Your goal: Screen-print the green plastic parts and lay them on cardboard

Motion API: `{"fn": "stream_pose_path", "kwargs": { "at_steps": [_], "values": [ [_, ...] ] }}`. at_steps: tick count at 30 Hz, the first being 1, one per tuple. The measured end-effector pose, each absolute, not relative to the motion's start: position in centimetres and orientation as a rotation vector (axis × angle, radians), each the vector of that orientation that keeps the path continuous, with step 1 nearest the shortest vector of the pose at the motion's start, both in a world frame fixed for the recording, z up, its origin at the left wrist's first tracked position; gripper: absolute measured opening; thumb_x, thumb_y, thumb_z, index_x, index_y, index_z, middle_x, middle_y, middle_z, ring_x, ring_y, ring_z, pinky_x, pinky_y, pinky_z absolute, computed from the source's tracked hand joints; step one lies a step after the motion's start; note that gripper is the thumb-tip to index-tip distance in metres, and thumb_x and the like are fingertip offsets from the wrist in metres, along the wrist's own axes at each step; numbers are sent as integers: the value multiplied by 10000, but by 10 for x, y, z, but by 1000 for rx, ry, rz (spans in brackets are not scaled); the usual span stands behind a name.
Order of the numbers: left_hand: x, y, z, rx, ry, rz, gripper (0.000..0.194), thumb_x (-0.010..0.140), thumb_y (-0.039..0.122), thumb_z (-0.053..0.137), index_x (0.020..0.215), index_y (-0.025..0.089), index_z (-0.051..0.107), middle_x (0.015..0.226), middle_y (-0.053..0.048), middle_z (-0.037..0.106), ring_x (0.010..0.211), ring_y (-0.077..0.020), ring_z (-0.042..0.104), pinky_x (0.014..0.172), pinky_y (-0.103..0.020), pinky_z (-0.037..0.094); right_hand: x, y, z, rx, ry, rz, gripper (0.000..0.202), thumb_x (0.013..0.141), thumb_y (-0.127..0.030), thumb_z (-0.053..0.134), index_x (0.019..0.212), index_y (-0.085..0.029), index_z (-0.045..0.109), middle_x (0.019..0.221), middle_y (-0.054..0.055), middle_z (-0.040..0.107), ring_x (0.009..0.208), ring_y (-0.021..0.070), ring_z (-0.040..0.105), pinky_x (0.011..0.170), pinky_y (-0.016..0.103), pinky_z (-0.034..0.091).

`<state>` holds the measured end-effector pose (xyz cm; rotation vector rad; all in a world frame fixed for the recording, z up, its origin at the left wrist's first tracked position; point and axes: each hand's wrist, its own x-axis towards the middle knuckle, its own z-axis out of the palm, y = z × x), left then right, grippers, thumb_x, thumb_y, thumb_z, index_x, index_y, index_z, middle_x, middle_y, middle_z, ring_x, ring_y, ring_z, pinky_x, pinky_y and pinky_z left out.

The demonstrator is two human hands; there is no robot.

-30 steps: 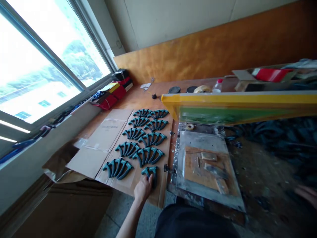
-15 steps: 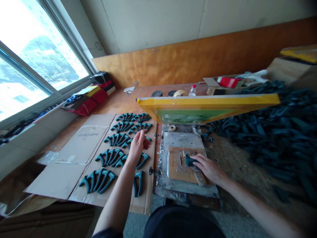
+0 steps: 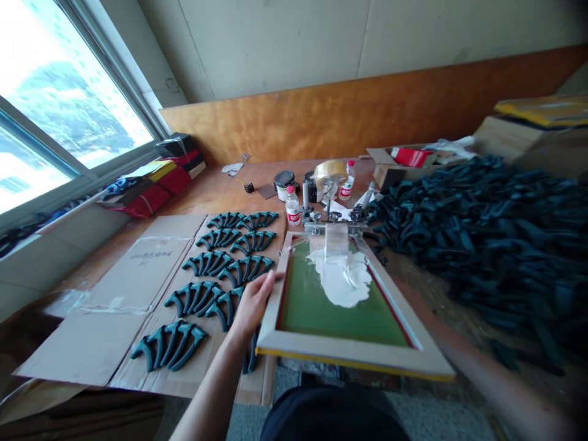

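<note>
A screen frame [image 3: 275, 338] with green mesh lies low over the work plate, which it hides along with the dark teal part seen earlier. White paste [image 3: 344, 285] is spread on the mesh below a pale squeegee blade [image 3: 337, 240]. My left hand [image 3: 255, 301] holds the frame's left edge, fingertips at its rim. Beyond the frame's right edge is my right hand [image 3: 413, 301], blurred, its fingers hidden or smeared. Rows of dark teal curved parts [image 3: 171, 346] rest on cardboard [image 3: 131, 269] to the left.
A big heap of dark teal parts [image 3: 500, 239] covers the right side. Behind the frame are metal clamps [image 3: 315, 228], two bottles [image 3: 293, 207] [image 3: 348, 180], tubs [image 3: 284, 184] and a tape roll [image 3: 331, 173]. Red boxes [image 3: 146, 197] sit by the window.
The frame has swung down from its raised tilt over the plate. My left hand has moved from above the parts to the frame's edge. My right hand has left the teal part and moved right.
</note>
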<state>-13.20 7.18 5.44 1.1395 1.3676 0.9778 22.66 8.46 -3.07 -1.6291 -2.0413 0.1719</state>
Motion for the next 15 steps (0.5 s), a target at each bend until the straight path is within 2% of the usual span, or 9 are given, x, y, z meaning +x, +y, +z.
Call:
{"fn": "stream_pose_path", "kwargs": {
  "at_steps": [3, 5, 6, 7, 9, 11, 15],
  "values": [
    [-136, 54, -2, 1142, 1478, 845, 645, 782, 534, 594, 1319, 181, 536, 638, 24, 609, 601, -143, 553, 567, -223, 410, 227, 112, -6, -1610, -2086, 75, 321, 885, -288, 538, 1174, -186, 635, 1050, 113, 643, 869, 228, 637, 741, 322, 526],
    [-134, 52, -29, 1204, 1573, 819, 671, 784, 501, 591, 1373, 202, 477, 624, 31, 593, 589, -150, 549, 558, -228, 400, 205, 131, 10, -1548, -2142, 13, 537, 819, -314, 649, 1319, -179, 504, 1250, 143, 537, 1079, 272, 564, 879, 375, 489],
    [-134, 52, -38, 1241, 1610, 808, 655, 791, 487, 579, 1374, 204, 478, 639, 25, 601, 607, -158, 561, 565, -232, 404, 190, 138, 15, -1519, -2194, 10, 589, 784, -309, 691, 1321, -180, 486, 1276, 142, 512, 1126, 283, 529, 908, 386, 472],
    [-133, 54, -45, 1273, 1634, 789, 636, 801, 481, 562, 1369, 206, 484, 655, 17, 613, 625, -166, 574, 572, -235, 410, 174, 144, 19, -1502, -2260, 27, 559, 762, -289, 713, 1273, -184, 514, 1241, 131, 531, 1121, 284, 522, 902, 384, 469],
    [-133, 56, -50, 1310, 1649, 741, 605, 817, 482, 528, 1354, 204, 501, 686, 1, 639, 646, -178, 591, 577, -241, 422, 149, 145, 19, -1498, -2386, 114, 328, 770, -228, 696, 1080, -195, 595, 1052, 89, 605, 1003, 259, 556, 833, 353, 475],
    [-134, 57, -50, 1316, 1647, 707, 584, 823, 489, 512, 1333, 205, 521, 711, -10, 657, 654, -184, 599, 573, -243, 430, 138, 133, 13, -1458, -2474, 197, 99, 807, -156, 617, 897, -198, 609, 882, 60, 618, 888, 231, 562, 771, 325, 460],
    [-135, 57, -46, 1237, 1644, 720, 556, 801, 495, 539, 1285, 221, 563, 732, -14, 674, 671, -186, 613, 571, -235, 444, 155, 93, 3, -1099, -2672, 239, 204, 829, -58, 451, 820, -186, 610, 840, 72, 612, 856, 222, 536, 766, 326, 426]
  ]
}}
